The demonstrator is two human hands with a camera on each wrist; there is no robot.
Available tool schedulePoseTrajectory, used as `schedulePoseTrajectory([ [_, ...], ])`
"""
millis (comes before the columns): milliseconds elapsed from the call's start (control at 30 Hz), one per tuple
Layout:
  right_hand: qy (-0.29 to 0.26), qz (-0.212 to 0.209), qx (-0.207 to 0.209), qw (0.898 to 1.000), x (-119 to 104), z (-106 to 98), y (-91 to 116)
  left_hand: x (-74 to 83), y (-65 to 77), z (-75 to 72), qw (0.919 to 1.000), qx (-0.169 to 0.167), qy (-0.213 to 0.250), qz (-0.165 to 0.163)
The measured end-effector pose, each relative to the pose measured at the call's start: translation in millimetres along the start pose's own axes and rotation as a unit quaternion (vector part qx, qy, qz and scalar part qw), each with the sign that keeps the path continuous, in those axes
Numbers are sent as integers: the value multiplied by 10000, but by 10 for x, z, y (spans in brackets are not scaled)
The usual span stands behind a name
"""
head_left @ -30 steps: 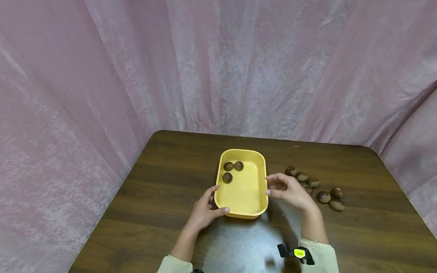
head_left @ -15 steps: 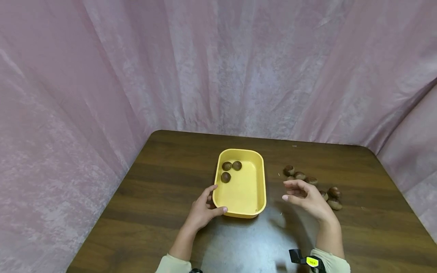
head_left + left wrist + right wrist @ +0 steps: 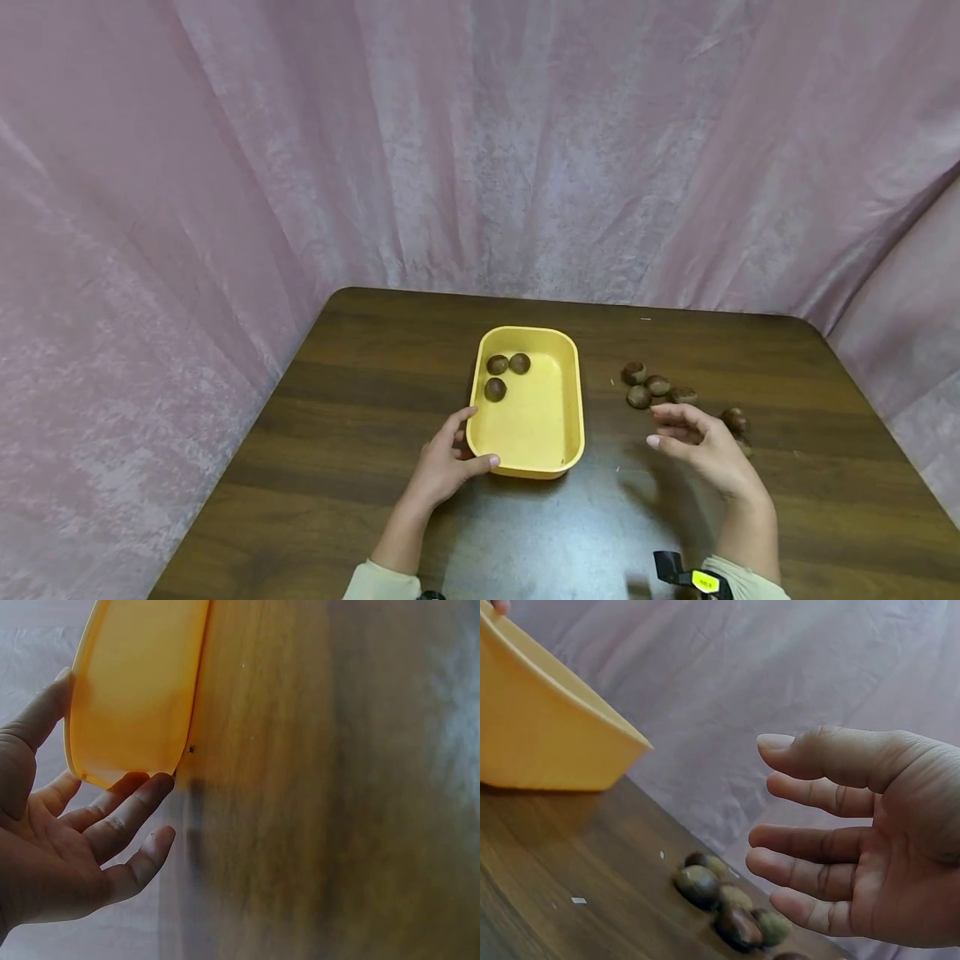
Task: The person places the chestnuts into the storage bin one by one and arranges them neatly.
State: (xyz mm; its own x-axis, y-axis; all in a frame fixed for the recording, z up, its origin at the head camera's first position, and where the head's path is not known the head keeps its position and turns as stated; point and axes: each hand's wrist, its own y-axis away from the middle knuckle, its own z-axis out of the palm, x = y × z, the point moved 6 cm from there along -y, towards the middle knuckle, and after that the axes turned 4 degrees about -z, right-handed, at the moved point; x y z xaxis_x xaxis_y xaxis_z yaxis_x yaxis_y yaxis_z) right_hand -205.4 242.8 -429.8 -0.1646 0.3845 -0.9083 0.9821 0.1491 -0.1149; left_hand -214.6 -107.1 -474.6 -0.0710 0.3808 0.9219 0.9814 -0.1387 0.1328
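A yellow plastic tub (image 3: 536, 421) stands on the table with three brown chestnuts (image 3: 495, 389) in its far left part. My left hand (image 3: 442, 471) grips the near left corner of the tub; in the left wrist view the thumb and fingers lie along two sides of the wall (image 3: 139, 682). My right hand (image 3: 708, 454) hovers right of the tub, thumb and fingers apart and bent a little, with nothing between them. Several loose chestnuts (image 3: 639, 397) lie beyond and beside it, some partly hidden behind that hand. The right wrist view shows the chestnut cluster (image 3: 697, 886) below the fingers.
The dark wooden table (image 3: 390, 375) has rounded far corners. Pink curtains (image 3: 480, 150) hang behind it and at the sides. Small pale scraps (image 3: 578, 900) lie on the wood between the tub and the chestnuts.
My right hand has left the tub's right side and moved rightward to the loose chestnuts. The left hand stays on the tub, and the three chestnuts inside have kept their places.
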Motion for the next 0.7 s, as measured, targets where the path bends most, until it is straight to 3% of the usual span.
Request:
schedulePoseTrajectory([
  [433, 263, 264, 331, 9988, 167, -253, 147, -3, -16, -11, 10000, 5, -16, 8],
  [700, 78, 286, 519, 9982, 278, -360, 242, -1, -5, -5, 10000, -36, 30, -34],
])
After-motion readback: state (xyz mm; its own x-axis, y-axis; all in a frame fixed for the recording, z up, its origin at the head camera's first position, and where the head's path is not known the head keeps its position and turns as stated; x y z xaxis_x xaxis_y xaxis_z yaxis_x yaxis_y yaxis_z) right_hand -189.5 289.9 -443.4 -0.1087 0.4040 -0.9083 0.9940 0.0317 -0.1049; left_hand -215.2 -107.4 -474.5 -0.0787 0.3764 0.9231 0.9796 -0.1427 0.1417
